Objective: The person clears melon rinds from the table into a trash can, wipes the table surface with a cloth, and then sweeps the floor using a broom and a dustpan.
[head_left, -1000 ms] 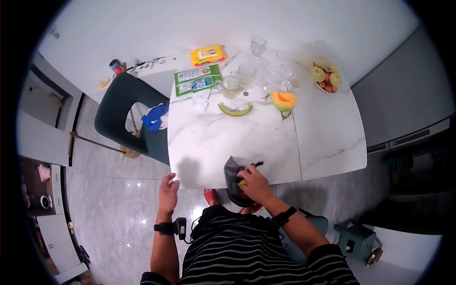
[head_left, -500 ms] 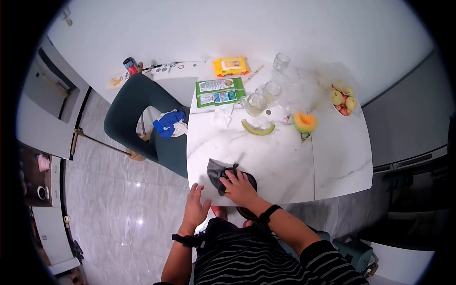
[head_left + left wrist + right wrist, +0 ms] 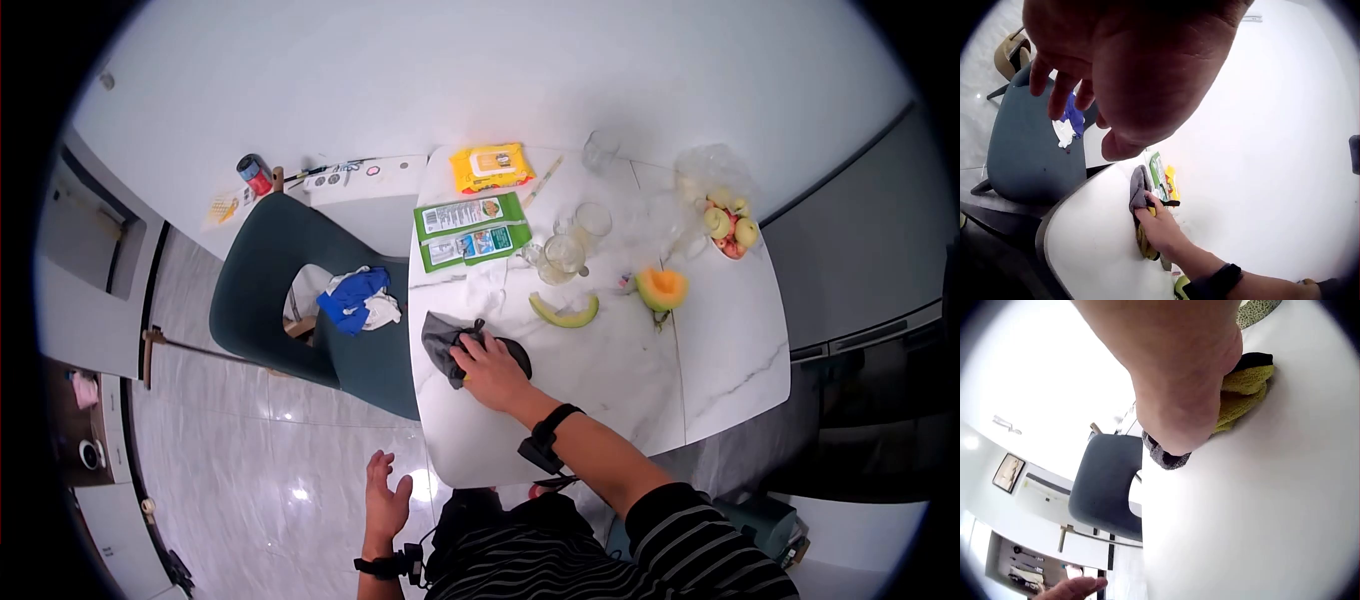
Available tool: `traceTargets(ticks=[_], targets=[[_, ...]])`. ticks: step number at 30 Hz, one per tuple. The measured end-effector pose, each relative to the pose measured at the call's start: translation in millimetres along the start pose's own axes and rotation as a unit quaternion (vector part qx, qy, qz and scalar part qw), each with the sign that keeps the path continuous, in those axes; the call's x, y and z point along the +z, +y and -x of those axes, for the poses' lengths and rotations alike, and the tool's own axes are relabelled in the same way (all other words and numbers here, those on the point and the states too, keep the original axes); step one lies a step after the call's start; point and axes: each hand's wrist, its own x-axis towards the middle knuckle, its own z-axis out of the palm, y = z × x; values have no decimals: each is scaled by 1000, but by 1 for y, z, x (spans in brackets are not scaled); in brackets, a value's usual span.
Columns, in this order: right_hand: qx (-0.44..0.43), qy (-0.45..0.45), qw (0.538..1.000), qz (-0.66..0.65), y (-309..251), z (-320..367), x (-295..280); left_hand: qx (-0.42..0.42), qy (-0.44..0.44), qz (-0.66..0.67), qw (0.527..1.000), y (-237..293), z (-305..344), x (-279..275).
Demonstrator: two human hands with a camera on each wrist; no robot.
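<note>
A grey and black cloth (image 3: 440, 345) lies bunched on the white table (image 3: 560, 400), near its left side. My right hand (image 3: 492, 374) is on top of it, fingers gripping the fabric. Yellow-green fabric (image 3: 1244, 400) shows beneath the palm in the right wrist view, and the left wrist view shows the grey part (image 3: 1139, 184) sticking out past the fingertips. My left hand (image 3: 385, 502) hangs off the table's front left edge, fingers loosely bent, holding nothing.
Beyond the cloth are a melon rind (image 3: 565, 314), a cut melon (image 3: 662, 289), glass mugs (image 3: 562, 258), a green packet (image 3: 470, 232) and yellow wipes (image 3: 492, 168). Fruit (image 3: 730, 225) sits at the right. A chair (image 3: 270, 290) adjoins the left edge.
From the table's front edge, my right hand has moved the cloth onto the tabletop, forward and to the left. My left hand has come away from the table edge. The head view has shifted.
</note>
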Motion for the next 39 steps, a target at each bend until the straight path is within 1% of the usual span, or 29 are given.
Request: traceTargets(ticks=[1,2,5,8,10,12,14,17,19,20,23,24,27,30,33,36,37,39], targets=[[12,5,1000,0,0,-9,-1,0,-2,-1,1000,-1,-5,-4],[29,-4,999,-18,1,-14,0,22,-3,-6,1000,-1,-15,-7],[20,19,999,26,-7,-2,3,90,-10,-36,995,5,-52,-15],[-1,-14,1000,25,-17,41,1,165,-19,-86,982,47,-122,-18],[-4,-31,1000,1,-23,78,-7,205,-19,-115,972,73,-172,-8],[14,-42,999,3,-26,114,-10,237,-20,-143,961,100,-220,6],[77,-50,996,6,-22,143,-14,255,-26,-190,948,122,-264,22],[213,-44,976,-9,-13,173,-28,271,-25,-292,917,138,-318,49],[266,3,964,-16,-5,194,-29,277,-25,-357,892,142,-338,66],[293,25,956,-20,-2,203,-29,281,-22,-375,883,134,-348,76],[352,43,935,-17,-2,221,-31,216,-64,-389,894,127,-363,91],[364,42,930,-26,-3,223,-31,251,-34,-403,880,125,-366,92],[366,55,929,-22,0,222,-30,236,-54,-418,876,129,-365,90],[368,57,928,-28,0,222,-31,182,-62,-409,892,140,-348,75],[362,57,930,-29,1,223,-32,138,-25,-353,925,134,-331,57],[349,55,935,-34,7,225,-35,185,22,-249,950,114,-321,40],[344,57,937,-34,9,225,-35,170,-2,-208,963,107,-318,33],[332,65,940,-31,15,228,-31,143,-48,-123,981,112,-307,19]])
